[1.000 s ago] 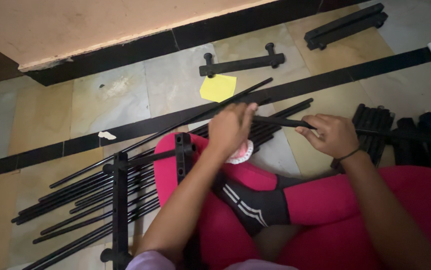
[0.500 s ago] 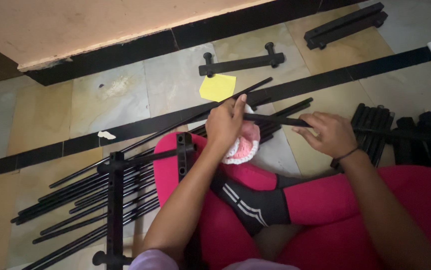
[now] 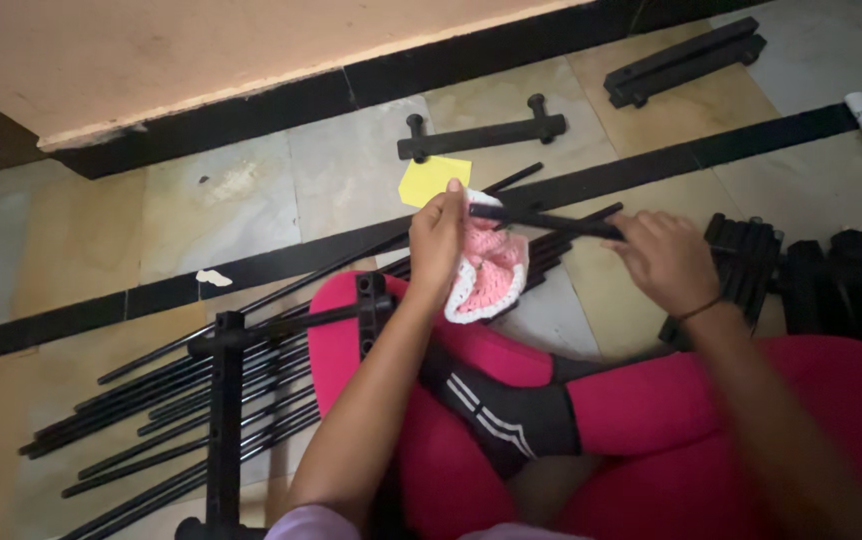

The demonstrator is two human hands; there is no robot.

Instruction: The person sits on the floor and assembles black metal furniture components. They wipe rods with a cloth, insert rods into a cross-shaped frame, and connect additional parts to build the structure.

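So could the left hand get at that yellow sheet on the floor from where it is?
Probably yes. The yellow sheet lies flat on the tiles just beyond the left hand, nothing covering it. But that hand is holding the pink crocheted cloth against the black rod.

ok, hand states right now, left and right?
Left hand: closed, holding the pink and white crocheted cloth against the end of the black rod.
Right hand: closed around the same rod.
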